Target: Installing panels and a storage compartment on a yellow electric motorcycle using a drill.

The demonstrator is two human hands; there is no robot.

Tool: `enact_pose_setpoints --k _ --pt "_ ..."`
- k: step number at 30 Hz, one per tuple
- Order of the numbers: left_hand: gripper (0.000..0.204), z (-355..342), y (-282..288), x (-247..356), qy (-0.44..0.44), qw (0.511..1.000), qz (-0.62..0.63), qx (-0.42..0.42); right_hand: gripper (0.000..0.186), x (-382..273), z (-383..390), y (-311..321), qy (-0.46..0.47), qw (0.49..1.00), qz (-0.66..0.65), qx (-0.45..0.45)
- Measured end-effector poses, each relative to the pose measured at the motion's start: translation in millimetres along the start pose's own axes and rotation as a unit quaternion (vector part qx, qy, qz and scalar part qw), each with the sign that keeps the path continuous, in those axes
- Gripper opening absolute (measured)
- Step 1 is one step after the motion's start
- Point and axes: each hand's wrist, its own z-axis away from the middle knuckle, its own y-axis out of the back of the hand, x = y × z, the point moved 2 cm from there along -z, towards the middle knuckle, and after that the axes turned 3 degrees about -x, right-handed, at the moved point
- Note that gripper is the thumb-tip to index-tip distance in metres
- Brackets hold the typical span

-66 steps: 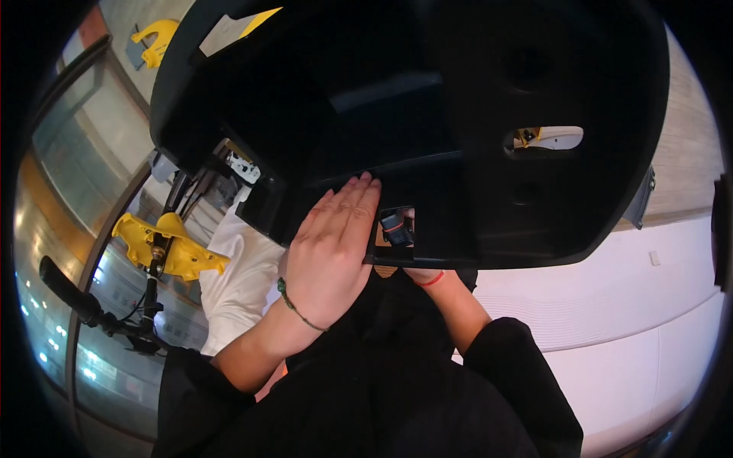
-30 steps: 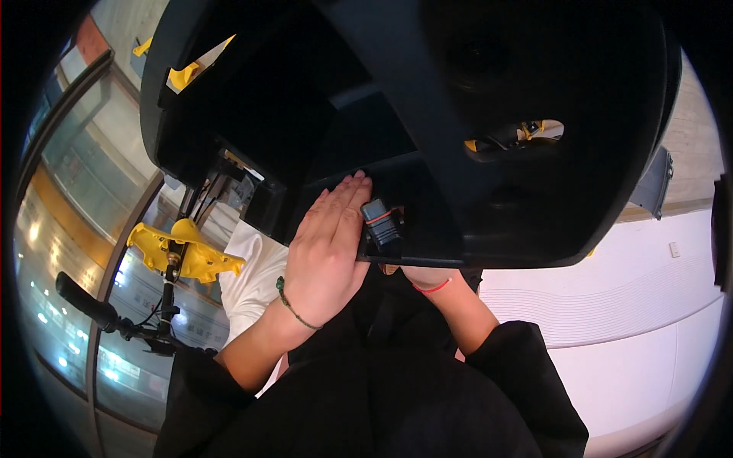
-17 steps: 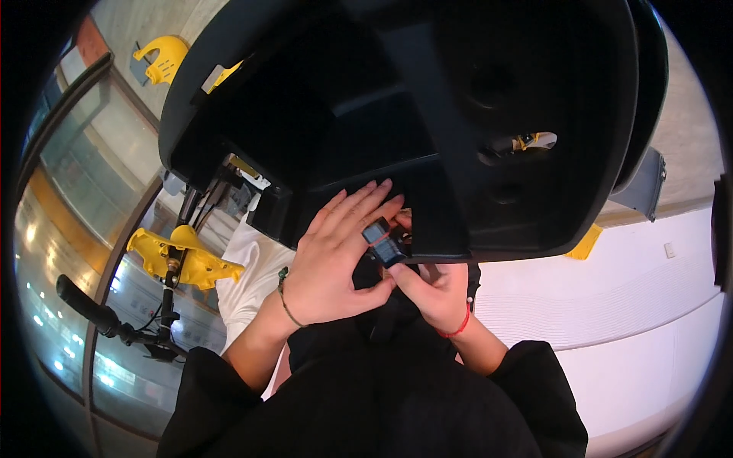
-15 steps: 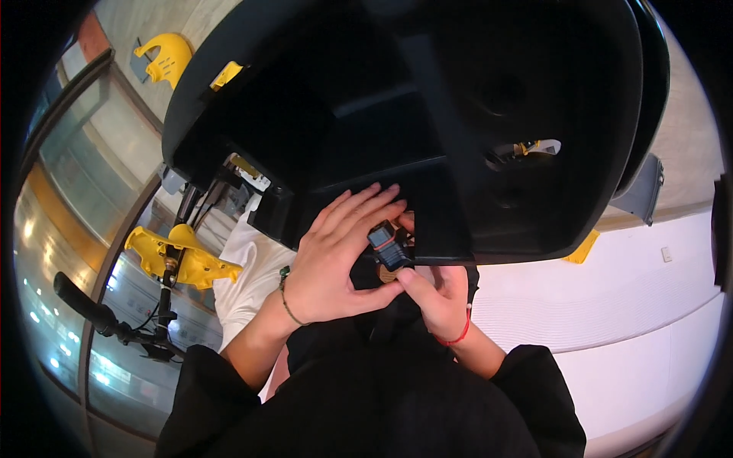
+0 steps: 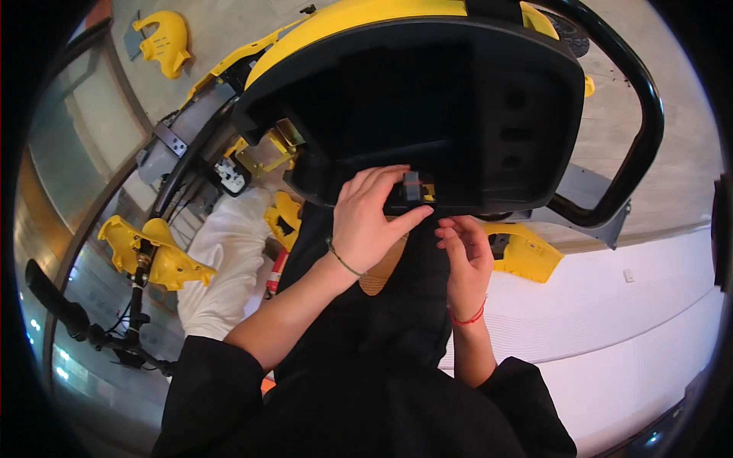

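Observation:
A large black plastic tub [image 5: 527,114] stands before me, its open side toward me, against a yellow vehicle body [image 5: 366,11]. At its near lower rim, my left hand [image 5: 363,221] closes around a small dark rectangular device [image 5: 412,185], fingers on the far side and thumb on the near side. Beside the device a bit of yellow [image 5: 429,192] shows through an opening in the rim. My right hand [image 5: 467,256] is just below the rim, apart from the device. Its fingers are bent together, and I cannot make out whether anything small is between them.
A handlebar [image 5: 61,298] and a yellow cover [image 5: 156,252] stand at left, near white cloth [image 5: 229,244]. On the floor lies a curved yellow panel [image 5: 168,46]. A thick black tube [image 5: 650,114] arches at right. Below the tub sits another yellow part [image 5: 531,256].
My right hand has left the device and moved right. The tub appears smaller and higher in view, uncovering the yellow body behind it. My left hand stays at the device.

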Motion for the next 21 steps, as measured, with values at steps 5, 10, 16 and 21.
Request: enact_pose_setpoints --k 5,10,16,21 --pt "0.031 3.0 0.1 2.3 0.044 0.988 0.145 -0.006 0.022 -11.9 -2.4 10.2 -0.028 0.996 0.073 0.034" --pt "0.036 24.0 7.7 -0.7 0.058 0.923 0.378 0.044 0.02 -12.8 -1.7 18.4 -0.005 0.994 0.092 0.064" --pt "0.037 15.8 31.7 12.7 0.044 0.881 0.467 0.068 0.022 2.9 -9.0 2.9 -0.073 0.991 0.105 0.031" --pt "0.05 4.5 89.0 34.2 -0.198 0.945 0.26 0.017 0.026 16.0 -15.2 2.0 -0.12 0.983 -0.132 0.052"
